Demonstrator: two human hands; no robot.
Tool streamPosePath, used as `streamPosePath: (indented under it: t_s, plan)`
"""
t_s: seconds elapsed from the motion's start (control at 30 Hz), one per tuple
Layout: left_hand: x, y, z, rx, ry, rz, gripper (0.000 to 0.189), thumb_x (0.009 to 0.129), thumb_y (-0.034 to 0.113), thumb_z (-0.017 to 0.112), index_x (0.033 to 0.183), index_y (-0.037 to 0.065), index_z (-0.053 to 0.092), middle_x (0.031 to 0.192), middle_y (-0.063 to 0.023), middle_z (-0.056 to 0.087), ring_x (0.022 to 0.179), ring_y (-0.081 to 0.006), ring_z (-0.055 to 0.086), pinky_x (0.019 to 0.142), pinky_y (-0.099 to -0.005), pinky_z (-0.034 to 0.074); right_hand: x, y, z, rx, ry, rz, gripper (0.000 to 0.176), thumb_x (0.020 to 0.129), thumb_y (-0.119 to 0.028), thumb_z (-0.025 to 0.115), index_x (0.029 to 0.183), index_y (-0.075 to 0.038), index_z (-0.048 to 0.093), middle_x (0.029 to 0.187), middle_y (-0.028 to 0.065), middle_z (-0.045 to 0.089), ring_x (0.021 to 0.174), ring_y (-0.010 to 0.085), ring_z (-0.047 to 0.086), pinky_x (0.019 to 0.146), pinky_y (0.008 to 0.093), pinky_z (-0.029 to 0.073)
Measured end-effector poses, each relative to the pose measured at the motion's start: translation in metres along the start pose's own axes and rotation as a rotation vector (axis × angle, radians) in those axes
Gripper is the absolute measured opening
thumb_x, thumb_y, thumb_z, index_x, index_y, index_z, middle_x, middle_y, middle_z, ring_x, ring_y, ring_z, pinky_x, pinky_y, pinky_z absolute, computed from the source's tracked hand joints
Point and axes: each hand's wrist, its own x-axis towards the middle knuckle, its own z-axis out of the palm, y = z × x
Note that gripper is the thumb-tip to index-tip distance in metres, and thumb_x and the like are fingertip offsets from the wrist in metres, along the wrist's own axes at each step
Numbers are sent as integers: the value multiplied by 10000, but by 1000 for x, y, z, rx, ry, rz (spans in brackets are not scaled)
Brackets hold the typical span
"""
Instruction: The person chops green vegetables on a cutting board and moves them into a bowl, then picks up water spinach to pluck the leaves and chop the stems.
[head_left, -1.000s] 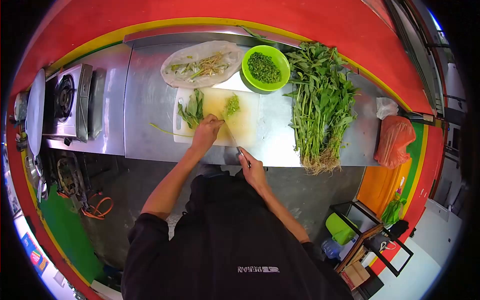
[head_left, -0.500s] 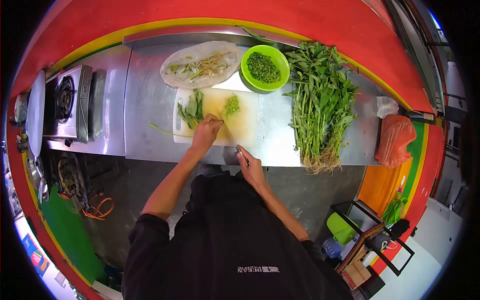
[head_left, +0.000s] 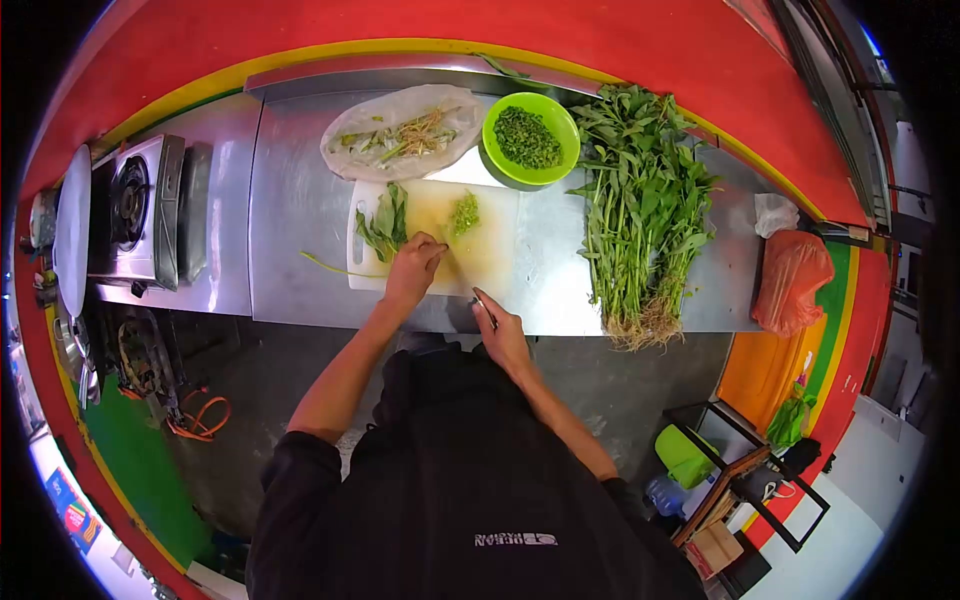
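On the white cutting board, my left hand has its fingers closed at the stem end of a leafy green sprig. My right hand grips a knife by its handle, the blade pointing up-left beside the left fingertips. A small pile of chopped green stems lies just above the blade. One loose stem sticks out past the board's left edge. What exactly the left fingertips pinch is partly hidden by the hand.
Behind the board are a plastic bag with root trimmings and a green bowl of chopped greens. A large bunch of leafy stems lies to the right, beside a red plastic bag. A gas stove stands at the left.
Both hands hold almost the same places over the board. The view has shifted very slightly; nothing has been picked up or let go.
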Motion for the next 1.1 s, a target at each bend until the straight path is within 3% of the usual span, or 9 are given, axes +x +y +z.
streamPosePath:
  t_s: [0.07, 0.27, 0.37, 0.8, 0.9, 0.97, 1.0, 1.07, 1.1]
  plan:
    - [-1, 2, -1, -14, 15, -8, 118, 899, 21, 709, 1006, -1, 756, 944, -143, 696, 828, -323, 683, 751, -402, 538, 0, -12, -4, 89, -49, 104, 391, 1044, -257, 590, 1371, -45, 621, 1130, 294, 703, 1072, 396, 716, 893, 398, 546]
    - [2, -5, 4, -30, 33, 15, 111, 903, 37, 714, 998, -3, 754, 942, -146, 693, 816, -339, 679, 739, -402, 537, -12, 10, -4, 79, -24, 17, 393, 1043, -264, 597, 1365, -40, 624, 1140, 294, 701, 1069, 385, 721, 898, 396, 546]
    - [2, -8, 4, -27, 38, 26, 110, 904, 43, 716, 998, -2, 752, 934, -147, 694, 819, -338, 681, 738, -404, 538, -5, -12, -12, 32, -121, 194, 387, 1045, -270, 592, 1359, -46, 631, 1143, 296, 698, 1078, 388, 716, 901, 397, 547]
    - [2, -3, 10, -18, 71, -6, 98, 908, 51, 714, 985, 1, 746, 924, -140, 681, 843, -340, 675, 748, -416, 536, -11, 11, -8, 98, -68, 116, 396, 1047, -275, 592, 1371, -49, 620, 1133, 296, 701, 1085, 403, 708, 899, 391, 543]
    - [2, 2, 6, -20, 49, -36, 100, 911, 45, 706, 992, 2, 748, 929, -141, 680, 844, -342, 674, 751, -422, 536, -4, 15, -4, 10, -14, 6, 396, 1047, -274, 591, 1371, -48, 620, 1125, 299, 702, 1044, 357, 735, 880, 378, 544]
    - [2, 3, 4, 56, 22, 4, 105, 917, 42, 697, 1000, 4, 748, 928, -143, 678, 847, -339, 674, 750, -421, 536, 3, 9, -4, -15, -60, 91, 395, 1049, -286, 600, 1386, -83, 630, 958, 191, 750, 731, 145, 612, 735, 324, 524]
    - [1, 3, 4, 58, 23, 7, 105, 917, 42, 697, 1000, 4, 748, 928, -143, 678, 847, -339, 674, 750, -421, 536, 4, 2, -6, -13, -57, 88, 395, 1049, -286, 600, 1386, -83, 630, 958, 191, 750, 731, 145, 612, 735, 324, 524]
    - [0, 3, 3, 41, 34, 3, 108, 917, 34, 695, 1005, 2, 748, 933, -144, 676, 846, -338, 675, 744, -417, 536, 6, -13, -9, -6, -124, 236, 392, 1044, -270, 598, 1368, -51, 623, 1082, 311, 698, 1001, 397, 733, 845, 397, 551]
    - [0, 0, 4, 44, 37, 4, 108, 917, 34, 695, 1005, 2, 748, 933, -144, 676, 846, -338, 675, 744, -417, 536, 5, -8, -6, -5, -126, 233, 392, 1044, -270, 598, 1368, -51, 623, 1082, 311, 698, 1001, 397, 733, 845, 397, 551]
